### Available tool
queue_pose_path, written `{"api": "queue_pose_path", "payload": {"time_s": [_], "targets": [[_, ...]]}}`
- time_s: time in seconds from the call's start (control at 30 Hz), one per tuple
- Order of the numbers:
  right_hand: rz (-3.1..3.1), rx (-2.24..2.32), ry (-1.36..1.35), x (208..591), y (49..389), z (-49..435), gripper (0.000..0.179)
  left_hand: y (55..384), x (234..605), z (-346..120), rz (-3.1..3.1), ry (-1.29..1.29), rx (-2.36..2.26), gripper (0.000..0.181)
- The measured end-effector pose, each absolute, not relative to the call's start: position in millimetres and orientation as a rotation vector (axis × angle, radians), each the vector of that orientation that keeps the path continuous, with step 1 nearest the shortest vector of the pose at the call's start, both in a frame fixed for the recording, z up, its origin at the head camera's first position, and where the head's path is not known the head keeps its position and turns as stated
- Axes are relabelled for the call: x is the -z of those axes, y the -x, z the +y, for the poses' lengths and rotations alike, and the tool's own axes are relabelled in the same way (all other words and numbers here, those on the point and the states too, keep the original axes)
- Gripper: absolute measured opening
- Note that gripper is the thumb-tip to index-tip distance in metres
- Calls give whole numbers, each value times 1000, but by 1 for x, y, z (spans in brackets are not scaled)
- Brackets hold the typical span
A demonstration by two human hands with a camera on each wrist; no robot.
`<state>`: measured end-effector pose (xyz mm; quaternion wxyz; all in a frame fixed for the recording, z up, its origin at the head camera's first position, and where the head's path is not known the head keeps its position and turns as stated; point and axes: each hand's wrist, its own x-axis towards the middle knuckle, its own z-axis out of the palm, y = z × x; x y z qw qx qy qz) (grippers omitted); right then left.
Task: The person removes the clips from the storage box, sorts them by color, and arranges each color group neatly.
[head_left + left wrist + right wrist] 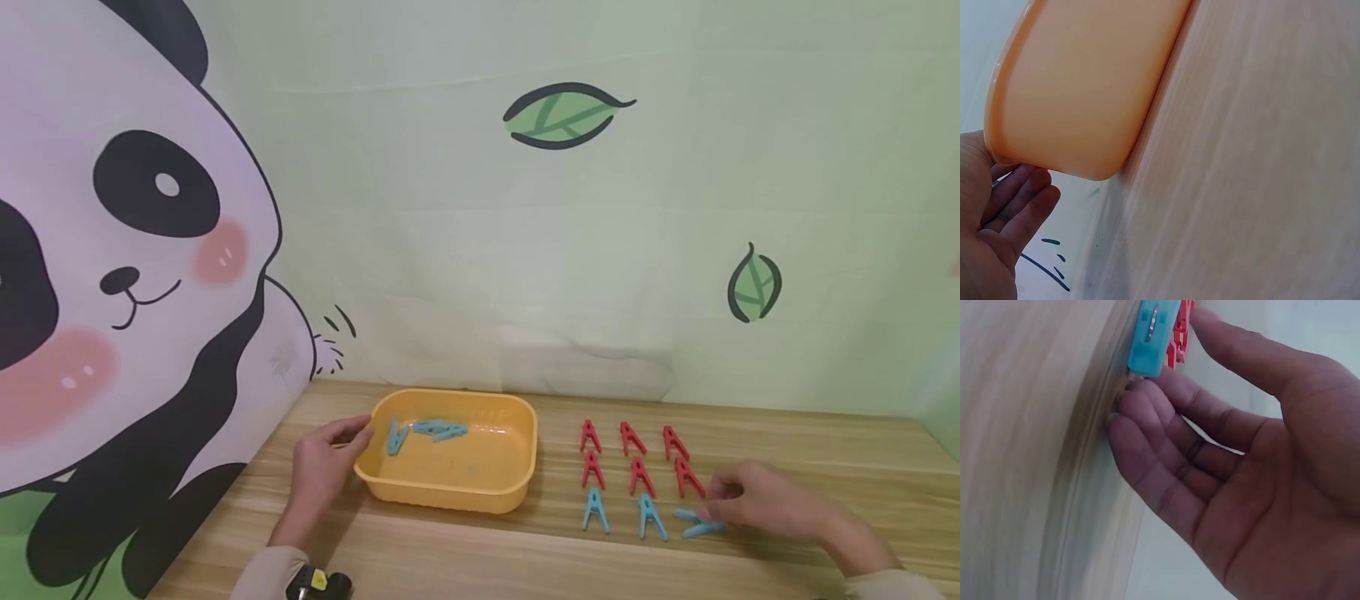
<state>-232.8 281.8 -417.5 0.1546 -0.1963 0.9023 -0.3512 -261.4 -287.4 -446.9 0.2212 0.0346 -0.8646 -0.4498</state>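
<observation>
On the table, at the left side of a yellow plastic basket (442,498), my left hand (322,462) grips the rim with thumb and fingers. The left wrist view shows the fingers under the rim, against the basket's outer wall (1085,94). Blue clothespins (396,437) lie inside its left and back part. My right hand (772,500) pinches the near end of a blue clothespin (693,525) that lies sideways. In the right wrist view this clothespin (1150,340) shows its metal spring, with the fingertips right at its lower end.
Two rows of red clothespins (636,477) lie right of the basket. In front of them are two blue clothespins (651,517), legs toward me. Behind the wooden table (480,558) hangs a pale green backdrop (420,250) with a panda and leaves.
</observation>
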Motion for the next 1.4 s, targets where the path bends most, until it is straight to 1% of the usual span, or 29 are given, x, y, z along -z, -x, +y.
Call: {"api": "queue_pose_path", "payload": {"time_s": [0.1,0.2,0.43,0.6,0.9,1.17,1.4], "targets": [[2593,985,504,418,232,280,20,262,447,-287,-2390,-94,1242,25],[2609,983,486,419,232,279,20,261,446,-286,-2391,-99,1243,25],[2637,1004,552,421,233,279,18,261,446,-286,-2404,-110,1245,26],[2609,1041,615,420,234,279,19,262,446,-286,-2408,-107,1245,26],[2568,1074,597,415,237,277,22,261,446,-286,-2402,-105,1244,25],[2576,1043,575,416,235,280,17,262,445,-286,-2414,-107,1250,26],[2567,1058,562,418,238,276,22,261,445,-286,-2414,-112,1258,27]]}}
